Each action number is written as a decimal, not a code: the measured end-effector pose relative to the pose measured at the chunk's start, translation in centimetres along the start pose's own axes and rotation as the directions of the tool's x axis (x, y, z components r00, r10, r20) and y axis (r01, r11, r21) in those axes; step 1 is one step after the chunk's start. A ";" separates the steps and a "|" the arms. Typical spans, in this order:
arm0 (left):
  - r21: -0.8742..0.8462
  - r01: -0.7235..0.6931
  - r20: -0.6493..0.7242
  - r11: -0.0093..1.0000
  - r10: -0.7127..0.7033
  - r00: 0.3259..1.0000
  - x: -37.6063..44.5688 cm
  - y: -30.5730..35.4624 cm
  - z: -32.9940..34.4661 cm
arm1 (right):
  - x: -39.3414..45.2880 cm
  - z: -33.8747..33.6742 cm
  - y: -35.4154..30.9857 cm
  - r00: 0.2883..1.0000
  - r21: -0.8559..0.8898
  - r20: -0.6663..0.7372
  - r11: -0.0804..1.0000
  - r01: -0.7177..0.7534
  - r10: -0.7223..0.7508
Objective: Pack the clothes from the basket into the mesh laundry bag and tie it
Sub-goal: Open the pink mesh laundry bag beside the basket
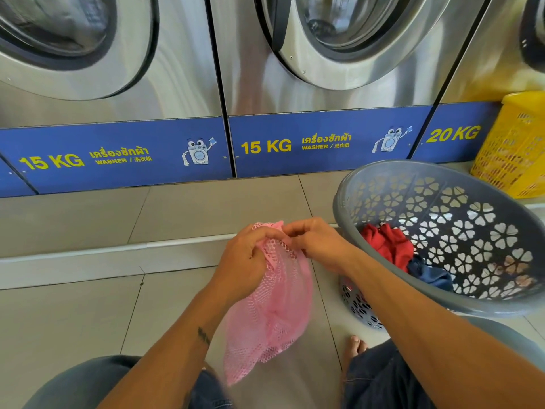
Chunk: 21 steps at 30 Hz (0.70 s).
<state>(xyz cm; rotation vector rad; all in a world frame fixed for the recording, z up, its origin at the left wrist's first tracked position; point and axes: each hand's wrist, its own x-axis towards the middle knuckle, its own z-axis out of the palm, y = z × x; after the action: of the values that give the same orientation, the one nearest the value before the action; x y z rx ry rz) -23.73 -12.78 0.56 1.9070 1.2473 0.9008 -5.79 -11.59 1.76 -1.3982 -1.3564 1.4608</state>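
Note:
A pink mesh laundry bag (271,308) hangs limp between my knees, its bunched top held by both hands. My left hand (244,258) grips the top edge from the left, and my right hand (317,245) pinches the same edge from the right. To the right stands a grey round basket (460,231) with flower-shaped holes, tilted toward me. Inside it lie a red garment (387,246) and a dark blue garment (430,276). The bag looks flat, and I cannot tell if anything is in it.
Steel washing machines with blue "15 KG" panels (118,154) line the wall ahead, above a low tiled step (103,252). A yellow plastic basket (513,149) stands at the far right. My bare foot (355,348) rests on the tiled floor beside the grey basket.

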 end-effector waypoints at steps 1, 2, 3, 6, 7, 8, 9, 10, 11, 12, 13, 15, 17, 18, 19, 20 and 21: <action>-0.012 0.007 -0.003 1.000 -0.007 1.000 0.0 -0.1 0.0 | 0.0 0.0 0.0 1.000 -0.002 0.008 1.000 0.006 -0.006; -0.020 0.015 -0.003 1.000 -0.015 1.000 0.1 -0.2 0.0 | -0.1 0.1 0.1 1.000 -0.021 0.012 1.000 0.014 -0.013; -0.025 0.022 0.001 0.999 -0.022 1.000 0.2 -0.3 0.0 | -0.1 0.2 0.2 1.000 -0.047 0.009 0.999 0.022 -0.022; -0.010 0.015 0.052 1.000 -0.014 0.999 0.1 -0.3 0.0 | -0.1 0.8 0.3 0.998 -0.067 -0.031 0.997 0.050 -0.052; 0.009 0.012 0.076 1.000 -0.012 0.997 0.0 -0.2 0.1 | -0.1 1.0 0.2 0.997 -0.050 -0.056 0.997 0.058 -0.060; 0.029 0.016 0.095 0.999 -0.018 0.995 -0.1 -0.1 0.1 | -0.2 1.1 0.2 0.994 -0.034 -0.088 0.998 0.061 -0.064; 0.045 0.029 0.103 0.999 -0.034 0.994 -0.1 -0.1 0.2 | -0.2 1.1 0.2 0.991 -0.019 -0.122 0.998 0.057 -0.059; 0.054 0.045 0.100 0.998 -0.050 0.994 -0.3 0.0 0.2 | -0.1 1.1 0.3 0.988 -0.005 -0.151 0.999 0.044 -0.045; 0.062 0.056 0.089 0.996 -0.062 0.994 -0.3 -0.1 0.2 | -0.1 1.1 0.5 0.984 0.003 -0.176 1.000 0.031 -0.030; 0.073 0.060 0.072 0.996 -0.065 0.995 -0.4 -0.1 0.2 | -0.1 1.1 0.6 0.981 -0.002 -0.195 1.000 0.024 -0.024; 0.093 0.057 0.052 0.994 -0.062 0.997 -0.4 -0.1 0.2 | -0.2 1.2 0.7 0.978 -0.012 -0.208 0.999 0.030 -0.032; 0.150 0.039 0.012 0.988 -0.041 0.999 -0.5 -0.2 0.2 | -0.2 1.4 1.0 0.976 -0.034 -0.212 0.998 0.045 -0.052; 0.192 0.020 -0.028 0.981 -0.015 0.999 -0.5 -0.2 0.2 | -0.1 1.4 1.2 0.984 -0.066 -0.171 0.997 0.031 -0.042; 0.195 0.013 -0.052 0.981 -0.003 0.999 -0.5 -0.2 0.1 | 0.0 1.4 1.3 0.991 -0.097 -0.133 0.995 0.006 -0.019; 0.188 0.010 -0.080 0.982 0.005 0.997 -0.4 -0.2 0.1 | 0.1 1.2 1.5 0.996 -0.150 -0.091 0.988 -0.023 0.010; 0.175 0.013 -0.110 0.985 0.007 0.994 -0.4 -0.3 0.0 | 0.2 1.1 1.8 0.998 -0.228 -0.058 0.973 -0.043 0.031; 0.163 0.020 -0.137 0.986 0.003 0.991 -0.3 -0.5 -0.1 | 0.2 1.0 2.1 0.998 -0.309 -0.043 0.950 -0.050 0.039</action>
<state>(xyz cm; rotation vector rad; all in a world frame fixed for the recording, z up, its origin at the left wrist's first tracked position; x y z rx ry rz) -24.17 -12.85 0.17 1.9927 1.4493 0.9639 -6.49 -12.06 -0.40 -1.6521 -1.5918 1.2819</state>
